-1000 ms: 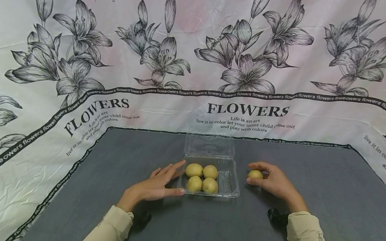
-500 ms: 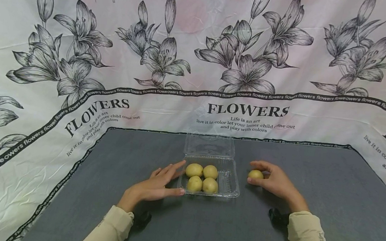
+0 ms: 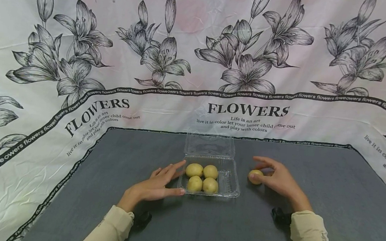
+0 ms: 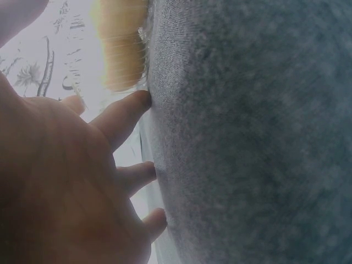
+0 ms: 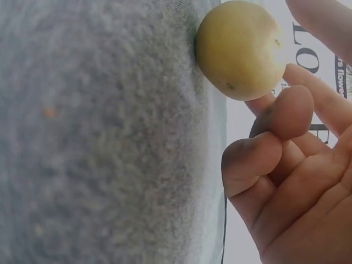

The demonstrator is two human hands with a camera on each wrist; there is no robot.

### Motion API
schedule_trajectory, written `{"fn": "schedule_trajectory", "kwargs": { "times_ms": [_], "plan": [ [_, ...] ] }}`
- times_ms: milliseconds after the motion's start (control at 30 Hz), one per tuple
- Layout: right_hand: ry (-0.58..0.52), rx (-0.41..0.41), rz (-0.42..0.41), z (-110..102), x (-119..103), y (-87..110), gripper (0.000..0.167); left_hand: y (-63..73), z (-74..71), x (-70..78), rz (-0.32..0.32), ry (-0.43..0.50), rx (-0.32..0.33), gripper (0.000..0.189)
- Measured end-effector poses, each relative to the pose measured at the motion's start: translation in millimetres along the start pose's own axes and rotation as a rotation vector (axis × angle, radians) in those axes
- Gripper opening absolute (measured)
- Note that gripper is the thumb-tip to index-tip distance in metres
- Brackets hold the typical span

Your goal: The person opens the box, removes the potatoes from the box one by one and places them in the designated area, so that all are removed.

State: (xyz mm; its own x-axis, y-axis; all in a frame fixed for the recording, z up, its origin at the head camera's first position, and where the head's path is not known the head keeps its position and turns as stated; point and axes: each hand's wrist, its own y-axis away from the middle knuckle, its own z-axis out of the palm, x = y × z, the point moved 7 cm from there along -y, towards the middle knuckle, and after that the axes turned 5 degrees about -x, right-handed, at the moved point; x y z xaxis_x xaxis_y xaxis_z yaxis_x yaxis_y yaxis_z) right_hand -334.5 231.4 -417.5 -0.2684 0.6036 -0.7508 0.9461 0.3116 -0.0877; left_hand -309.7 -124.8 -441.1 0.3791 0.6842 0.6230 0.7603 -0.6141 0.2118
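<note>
A clear plastic clamshell box (image 3: pixel 230 180) stands with its lid folded back. Several round yellow pieces of produce (image 3: pixel 194 170) fill its left part. My left hand (image 3: pixel 155 187) spreads along the box's left side, thumb at the front corner, fingertips low by the cloth. Right of the box, a loose yellow piece of produce (image 5: pixel 239 52), smooth with small dark spots, rests on the table. My right hand (image 3: pixel 280 182) is around it: the thumb overlaps it in the head view, and the forefinger is stretched out beyond it. In the right wrist view the thumb (image 5: pixel 327 25) is apart from it.
Grey cloth covers the table (image 3: pixel 223 235). The transparent lid (image 3: pixel 209 145) leans back toward a white flower-printed curtain (image 3: pixel 165 109) behind the table. A dark device sits under each wrist, the left device (image 3: pixel 142 220) and the right device (image 3: pixel 280 217).
My right hand has loosened around the loose yellow piece: its forefinger has straightened away and the hand has shifted slightly right. The left hand and the box have stayed still.
</note>
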Motion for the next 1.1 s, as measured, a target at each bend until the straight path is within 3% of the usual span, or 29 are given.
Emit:
{"fn": "schedule_trajectory", "kwargs": {
  "times_ms": [333,633,1100],
  "plan": [
    [-0.005,0.085,-0.001,-3.1,-9.6,-3.9,0.066,-0.2,0.1,0.0,-0.001,0.001,0.003,0.094],
    [-0.104,0.104,-0.11,10.9,-30.8,-10.0,0.059,0.0,-0.1,0.1,0.006,0.014,-0.001,0.094],
    [-0.077,0.107,-0.2,24.7,-63.9,-10.5,0.052,-0.3,-2.5,0.6,0.013,0.033,0.019,0.081]
  ]
}}
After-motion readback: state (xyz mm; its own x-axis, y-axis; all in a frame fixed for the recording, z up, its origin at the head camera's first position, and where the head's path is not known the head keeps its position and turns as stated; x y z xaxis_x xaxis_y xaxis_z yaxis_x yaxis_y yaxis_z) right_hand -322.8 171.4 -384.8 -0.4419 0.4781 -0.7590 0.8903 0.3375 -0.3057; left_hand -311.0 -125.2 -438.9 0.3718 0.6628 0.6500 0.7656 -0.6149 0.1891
